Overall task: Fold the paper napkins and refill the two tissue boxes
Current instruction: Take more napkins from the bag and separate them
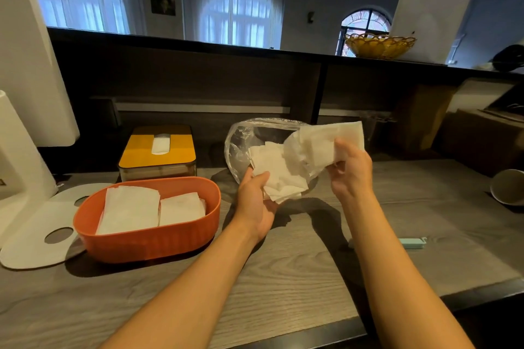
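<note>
While the yellow-lidded box [157, 151] at 11 o'clock sits closed with a napkin poking out of its slot, so it reads as refilled, the orange box [147, 221] at 9 o'clock is open and only partly loaded: two folded stacks [153, 208] lie inside side by side, with room above them. Its white lid [37, 238], the flat piece with two oval holes, lies off on the tabletop [283, 278] just left of it, touching its left end.

Left hand [256, 201], palm up just right of the orange box, cradles a loose bundle of napkins [279, 176] from below, fingers curled round its near edge. Right hand [350, 168] at 1 o'clock pinches another napkin [336, 137] and lifts it off the bundle. Both sit inside or against a clear plastic bag [246, 139] standing at 12 o'clock; how many napkins are left in it I cannot tell.

Judgement: roughly past halfway. Left: fold the bundle in hand, top up the orange box, put its lid on.

Small mint clip [412, 243] lies at 3 o'clock, well apart.
</note>
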`<state>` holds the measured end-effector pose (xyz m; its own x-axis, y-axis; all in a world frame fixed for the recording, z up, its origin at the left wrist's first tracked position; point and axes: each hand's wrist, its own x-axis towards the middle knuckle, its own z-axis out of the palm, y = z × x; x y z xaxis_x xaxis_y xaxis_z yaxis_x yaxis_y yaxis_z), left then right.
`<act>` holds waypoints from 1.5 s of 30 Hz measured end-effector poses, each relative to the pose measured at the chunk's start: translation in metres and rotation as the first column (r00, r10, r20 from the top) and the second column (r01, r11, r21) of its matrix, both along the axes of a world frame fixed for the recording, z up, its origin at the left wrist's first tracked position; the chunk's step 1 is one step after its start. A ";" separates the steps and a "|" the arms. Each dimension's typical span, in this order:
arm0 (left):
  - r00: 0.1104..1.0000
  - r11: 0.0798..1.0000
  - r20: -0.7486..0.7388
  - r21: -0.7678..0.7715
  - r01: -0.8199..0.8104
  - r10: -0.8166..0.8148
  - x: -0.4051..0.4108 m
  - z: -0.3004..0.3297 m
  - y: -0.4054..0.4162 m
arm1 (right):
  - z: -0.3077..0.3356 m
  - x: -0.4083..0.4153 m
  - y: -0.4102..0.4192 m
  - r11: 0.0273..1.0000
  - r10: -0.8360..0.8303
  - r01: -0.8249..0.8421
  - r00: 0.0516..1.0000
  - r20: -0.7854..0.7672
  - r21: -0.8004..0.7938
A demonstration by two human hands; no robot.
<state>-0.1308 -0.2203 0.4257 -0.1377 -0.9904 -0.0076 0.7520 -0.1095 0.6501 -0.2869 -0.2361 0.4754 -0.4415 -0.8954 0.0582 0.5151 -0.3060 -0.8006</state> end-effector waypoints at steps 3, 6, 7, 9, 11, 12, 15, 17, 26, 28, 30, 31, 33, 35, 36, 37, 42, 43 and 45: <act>1.000 0.999 -0.011 0.040 -0.017 0.017 -0.002 0.000 0.000 | 0.003 -0.006 0.004 0.979 0.161 -0.155 0.986 0.039 -0.130; 1.000 0.999 0.004 0.034 -0.011 0.011 -0.002 0.001 0.002 | 0.003 -0.001 0.005 0.944 0.279 -0.314 0.923 -0.265 -0.098; 1.000 1.000 0.023 0.020 -0.011 0.010 -0.002 0.002 0.003 | 0.003 0.002 0.006 0.939 0.309 -0.341 0.896 -0.320 -0.047; 0.996 0.999 0.077 -0.006 -0.039 0.039 -0.002 0.001 0.002 | 0.003 0.007 0.007 0.926 0.355 -0.377 0.862 -0.362 0.010; 0.988 0.997 0.129 -0.018 -0.079 0.080 -0.003 -0.001 0.000 | 0.002 0.008 0.005 0.922 0.365 -0.388 0.865 -0.344 0.001; 0.985 0.996 0.142 -0.026 -0.091 0.094 -0.004 -0.002 -0.001 | 0.001 0.007 0.004 0.924 0.358 -0.382 0.873 -0.332 -0.006; 0.979 0.987 0.129 -0.024 -0.158 0.160 -0.005 -0.002 -0.003 | 0.001 0.005 0.002 0.948 0.300 -0.317 0.914 -0.274 -0.017; 0.963 0.971 0.123 0.002 -0.241 0.239 -0.004 -0.002 -0.006 | 0.003 -0.002 0.003 0.949 0.287 -0.301 0.948 -0.134 -0.092; 0.912 0.936 0.220 -0.026 -0.350 0.347 -0.001 -0.009 -0.006 | 0.011 -0.026 0.011 0.972 0.133 -0.119 0.989 0.058 -0.204; 0.905 0.933 0.234 -0.035 -0.357 0.355 -0.001 -0.011 -0.007 | 0.018 -0.032 0.016 0.963 0.123 -0.115 0.992 0.018 -0.244; 0.904 0.940 0.260 -0.047 -0.339 0.339 -0.002 -0.013 -0.007 | 0.029 -0.035 0.023 0.954 0.114 -0.143 0.986 -0.123 -0.262; 0.902 0.945 0.283 -0.058 -0.323 0.326 -0.003 -0.015 -0.007 | 0.035 -0.035 0.027 0.949 0.126 -0.175 0.973 -0.192 -0.263; 0.900 0.955 0.320 -0.087 -0.284 0.297 -0.004 -0.016 -0.006 | 0.050 -0.033 0.036 0.929 0.178 -0.264 0.933 -0.311 -0.260; 0.907 0.968 0.336 -0.102 -0.230 0.252 -0.006 -0.015 -0.004 | 0.066 -0.030 0.048 0.899 0.254 -0.370 0.876 -0.409 -0.235; 0.916 0.974 0.333 -0.102 -0.202 0.225 -0.007 -0.013 -0.003 | 0.073 -0.027 0.053 0.883 0.298 -0.420 0.847 -0.440 -0.210; 0.929 0.979 0.313 -0.102 -0.176 0.200 -0.008 -0.011 -0.001 | 0.077 -0.026 0.056 0.866 0.347 -0.465 0.823 -0.449 -0.183; 0.988 0.992 0.156 -0.126 0.000 0.020 -0.009 -0.004 0.008 | 0.077 -0.015 0.047 0.806 0.528 -0.591 0.744 -0.409 -0.036; 0.986 0.988 0.164 -0.144 0.053 -0.029 -0.008 -0.003 0.011 | 0.071 -0.013 0.040 0.834 0.503 -0.552 0.749 -0.432 0.013; 0.979 0.976 0.185 -0.184 0.115 -0.080 -0.007 -0.003 0.012 | 0.056 -0.007 0.024 0.898 0.420 -0.426 0.765 -0.489 0.105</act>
